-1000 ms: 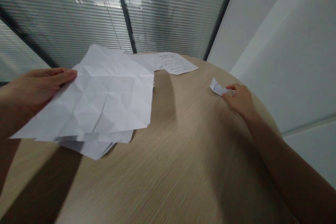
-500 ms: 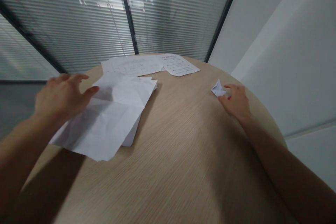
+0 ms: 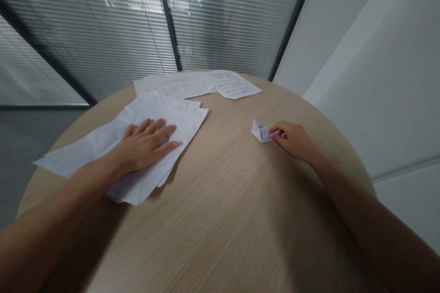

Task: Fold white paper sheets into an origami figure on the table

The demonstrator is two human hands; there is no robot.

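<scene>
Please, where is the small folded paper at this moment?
In the head view, the small folded paper is right of centre, pinched in the right hand, and to the right of the loose papers under the left hand.

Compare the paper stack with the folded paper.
The paper stack is broad; the folded paper is small. The paper stack lies in uneven, overlapping sheets; the folded paper has a raised, pointed end. The left hand rests flat on the paper stack; the right hand pinches the folded paper. Both look white.
</scene>
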